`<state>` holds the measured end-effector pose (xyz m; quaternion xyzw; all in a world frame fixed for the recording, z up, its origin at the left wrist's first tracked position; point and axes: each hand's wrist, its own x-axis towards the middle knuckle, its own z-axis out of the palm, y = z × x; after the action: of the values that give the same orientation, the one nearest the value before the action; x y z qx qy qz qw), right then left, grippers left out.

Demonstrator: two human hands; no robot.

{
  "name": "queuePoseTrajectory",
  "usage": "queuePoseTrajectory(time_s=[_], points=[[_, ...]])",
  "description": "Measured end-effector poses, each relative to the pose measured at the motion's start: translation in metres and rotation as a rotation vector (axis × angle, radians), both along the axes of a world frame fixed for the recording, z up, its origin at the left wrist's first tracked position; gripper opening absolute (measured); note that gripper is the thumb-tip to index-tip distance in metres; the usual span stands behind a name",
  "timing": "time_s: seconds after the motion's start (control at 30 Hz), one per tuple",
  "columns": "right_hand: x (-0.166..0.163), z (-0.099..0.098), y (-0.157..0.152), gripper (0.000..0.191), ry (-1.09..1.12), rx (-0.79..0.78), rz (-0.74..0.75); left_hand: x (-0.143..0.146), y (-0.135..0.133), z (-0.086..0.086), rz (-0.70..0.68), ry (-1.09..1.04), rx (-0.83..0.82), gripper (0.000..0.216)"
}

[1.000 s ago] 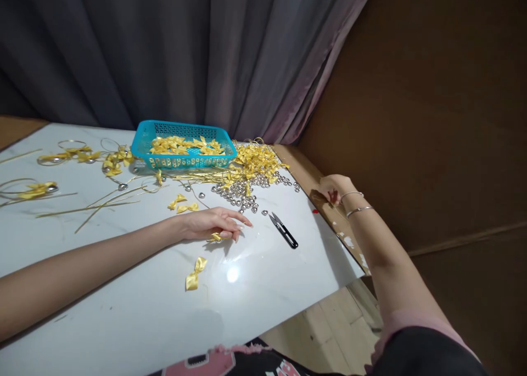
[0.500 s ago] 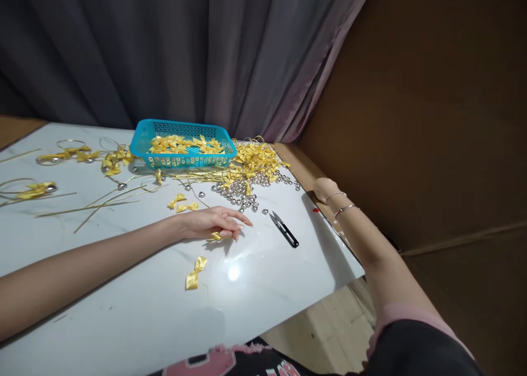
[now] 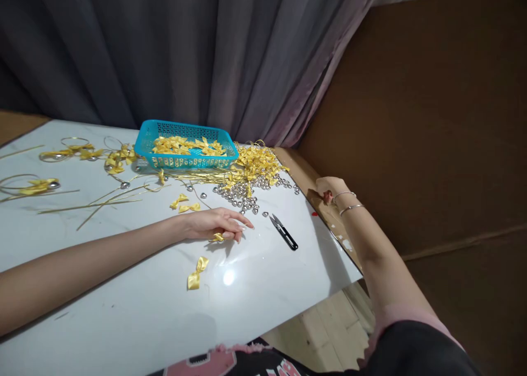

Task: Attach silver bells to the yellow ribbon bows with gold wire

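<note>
My left hand (image 3: 214,224) lies flat on the table (image 3: 123,288), fingers loosely apart, tips resting on a small bow (image 3: 217,237). A second bow (image 3: 196,272) lies just nearer me, and the snips (image 3: 284,231) are near my fingertips, to the right. My right hand (image 3: 331,189) curls at the table's right edge; I cannot tell whether it grips anything.

On the table (image 3: 123,288), the left hand (image 3: 214,224) is laid just left of the thread snips (image 3: 284,231), over a small bow (image 3: 217,236). The heap of bells (image 3: 242,192) is found behind the snips, the basket (image 3: 193,162) behind and left, the right hand (image 3: 329,189) right, at the table's edge.
</note>
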<state>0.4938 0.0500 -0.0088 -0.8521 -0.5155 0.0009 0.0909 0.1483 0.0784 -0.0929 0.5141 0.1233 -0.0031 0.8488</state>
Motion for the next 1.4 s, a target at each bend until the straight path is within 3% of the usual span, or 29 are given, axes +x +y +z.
queuePoseTrajectory(time_s=[0.13,0.23,0.33,0.4,0.47,0.6,0.73,0.93,1.0,1.1,1.2,1.3,1.4], points=[[-0.019,0.023,0.007,0.031,0.005,-0.148,0.05,0.0,-0.002,0.002,0.072,-0.004,-0.03,0.034],[-0.057,0.03,-0.006,0.019,0.029,-0.148,0.215,0.0,-0.004,0.003,0.122,-0.001,-0.053,0.041],[-0.109,0.022,-0.037,0.02,0.126,-0.134,0.489,0.001,-0.004,0.002,0.132,-0.006,-0.067,0.045],[-0.142,0.01,-0.06,0.027,0.224,-0.132,0.857,0.001,-0.003,0.0,0.124,-0.017,-0.073,0.045],[-0.164,-0.005,-0.074,0.036,0.14,-0.103,0.981,0.001,-0.002,-0.001,0.101,-0.031,-0.075,0.041],[-0.177,-0.03,-0.075,0.026,-0.005,-0.103,1.022,0.002,-0.001,-0.001,0.067,-0.03,-0.076,0.044],[-0.169,-0.041,-0.067,0.024,0.061,-0.093,1.036,0.002,-0.002,0.0,0.09,-0.003,-0.06,0.053],[-0.161,-0.034,-0.07,0.055,0.27,0.081,1.072,0.002,-0.002,0.001,0.1,0.038,-0.06,0.045],[-0.163,-0.036,-0.07,0.047,0.255,0.096,1.122,0.002,-0.001,0.0,0.09,0.022,-0.072,0.038],[-0.165,-0.044,-0.066,0.02,0.265,0.099,1.159,0.001,0.0,0.0,0.084,0.011,-0.076,0.037],[-0.163,-0.049,-0.062,0.023,0.326,0.165,1.168,0.0,0.0,0.001,0.078,0.038,-0.069,0.045],[-0.155,-0.046,-0.059,0.022,0.41,0.239,1.079,0.0,0.0,0.003,0.052,0.047,-0.066,0.051],[-0.144,-0.042,-0.054,0.02,0.439,0.296,0.791,0.0,-0.001,0.005,0.039,0.034,-0.061,0.054]])
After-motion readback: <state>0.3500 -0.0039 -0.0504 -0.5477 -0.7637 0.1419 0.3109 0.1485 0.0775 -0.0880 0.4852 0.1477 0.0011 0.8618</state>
